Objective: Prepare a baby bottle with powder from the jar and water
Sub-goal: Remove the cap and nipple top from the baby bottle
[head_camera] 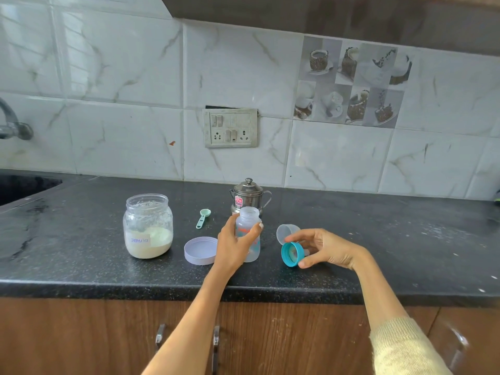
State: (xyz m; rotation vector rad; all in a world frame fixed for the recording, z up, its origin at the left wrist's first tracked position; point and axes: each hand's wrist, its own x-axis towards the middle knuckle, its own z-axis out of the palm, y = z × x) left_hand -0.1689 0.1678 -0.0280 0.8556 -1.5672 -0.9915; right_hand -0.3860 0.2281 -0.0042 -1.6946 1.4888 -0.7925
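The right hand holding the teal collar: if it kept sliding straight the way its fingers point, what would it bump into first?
Probably the clear plastic baby bottle held by the left hand: the right hand points leftward along the black counter, though depth is uncertain.

Switchboard on tiled wall; tap at left.

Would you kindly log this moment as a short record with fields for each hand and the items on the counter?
left hand: grips the open baby bottle, upright on the counter
right hand: holds the teal nipple ring
clear cap: on the counter behind the ring
jar: open, part-filled with white powder
jar lid: beside the bottle
scoop: lying unused
steel pot: lidded, behind the bottle
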